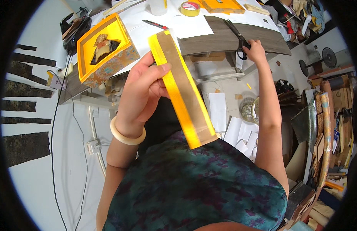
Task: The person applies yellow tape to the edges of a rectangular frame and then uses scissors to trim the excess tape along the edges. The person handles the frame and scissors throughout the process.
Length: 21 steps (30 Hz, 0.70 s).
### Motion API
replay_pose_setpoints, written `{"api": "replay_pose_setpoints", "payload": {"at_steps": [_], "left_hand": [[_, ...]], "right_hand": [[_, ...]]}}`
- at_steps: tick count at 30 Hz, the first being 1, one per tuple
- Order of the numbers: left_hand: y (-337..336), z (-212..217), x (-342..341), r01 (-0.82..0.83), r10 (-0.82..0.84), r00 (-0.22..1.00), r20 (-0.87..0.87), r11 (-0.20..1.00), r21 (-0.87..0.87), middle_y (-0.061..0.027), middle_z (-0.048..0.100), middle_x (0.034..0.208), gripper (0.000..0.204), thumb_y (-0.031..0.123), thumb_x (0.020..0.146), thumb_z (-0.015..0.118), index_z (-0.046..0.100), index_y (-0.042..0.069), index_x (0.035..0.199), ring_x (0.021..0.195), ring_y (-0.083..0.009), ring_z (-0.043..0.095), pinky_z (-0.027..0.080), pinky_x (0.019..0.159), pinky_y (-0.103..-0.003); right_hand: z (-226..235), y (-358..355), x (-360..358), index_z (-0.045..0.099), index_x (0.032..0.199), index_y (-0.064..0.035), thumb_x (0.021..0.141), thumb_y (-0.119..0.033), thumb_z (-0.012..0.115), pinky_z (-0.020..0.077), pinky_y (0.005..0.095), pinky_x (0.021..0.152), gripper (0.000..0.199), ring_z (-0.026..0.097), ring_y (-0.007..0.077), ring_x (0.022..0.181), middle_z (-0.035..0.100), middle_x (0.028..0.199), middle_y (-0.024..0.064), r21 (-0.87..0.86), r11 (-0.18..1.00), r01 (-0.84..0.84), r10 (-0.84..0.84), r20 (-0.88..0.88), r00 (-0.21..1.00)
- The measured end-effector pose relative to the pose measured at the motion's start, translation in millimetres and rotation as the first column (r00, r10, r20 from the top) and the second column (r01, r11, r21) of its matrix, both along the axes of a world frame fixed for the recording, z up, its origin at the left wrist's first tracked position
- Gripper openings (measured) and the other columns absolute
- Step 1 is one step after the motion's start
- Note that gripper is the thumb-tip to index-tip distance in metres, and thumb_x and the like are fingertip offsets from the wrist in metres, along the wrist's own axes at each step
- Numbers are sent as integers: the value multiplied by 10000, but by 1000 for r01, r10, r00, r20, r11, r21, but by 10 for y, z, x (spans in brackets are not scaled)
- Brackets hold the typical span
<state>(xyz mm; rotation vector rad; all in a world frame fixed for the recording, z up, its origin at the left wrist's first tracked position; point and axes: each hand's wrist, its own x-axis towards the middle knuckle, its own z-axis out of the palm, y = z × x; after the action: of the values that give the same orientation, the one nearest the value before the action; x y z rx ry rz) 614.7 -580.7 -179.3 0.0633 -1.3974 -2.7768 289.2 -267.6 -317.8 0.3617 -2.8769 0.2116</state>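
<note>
No legible text, pink print inside tape roll [190, 12] too small to read

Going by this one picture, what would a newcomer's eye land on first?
Probably the bright yellow-and-brown strip, held up near the middle of the view in the left hand. Next might come the yellow-rimmed box with patterned sides at upper left, then the black scissors at upper right, with the right hand at their handle end.
</note>
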Motion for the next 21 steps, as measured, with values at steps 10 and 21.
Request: {"api": "replay_pose_setpoints", "payload": {"at_steps": [10, 21], "left_hand": [[-5, 31, 10, -99, 92, 994, -63, 987, -126, -165, 666, 1073, 394, 43, 936, 545, 429, -43, 1303, 852, -229, 722, 639, 667, -301], [67, -28, 101, -11, 12, 1000, 3, 970, -244, -134, 690, 1025, 423, 28, 926, 571, 440, -25, 1325, 804, -197, 721, 616, 632, -274]], "right_hand": [[1564, -1017, 2097, 726, 1056, -91, 771, -25, 750, 540, 293, 784, 293, 647, 202, 878, 636, 1062, 75, -431, 196, -881, 810, -435, 393], [1580, -1322, 1840, 687, 911, 18, 849, 1, 697, 488, 283, 796, 66, 601, 147, 871, 630, 993, 79, -743, 39, -668, 879, -293, 376]]}}
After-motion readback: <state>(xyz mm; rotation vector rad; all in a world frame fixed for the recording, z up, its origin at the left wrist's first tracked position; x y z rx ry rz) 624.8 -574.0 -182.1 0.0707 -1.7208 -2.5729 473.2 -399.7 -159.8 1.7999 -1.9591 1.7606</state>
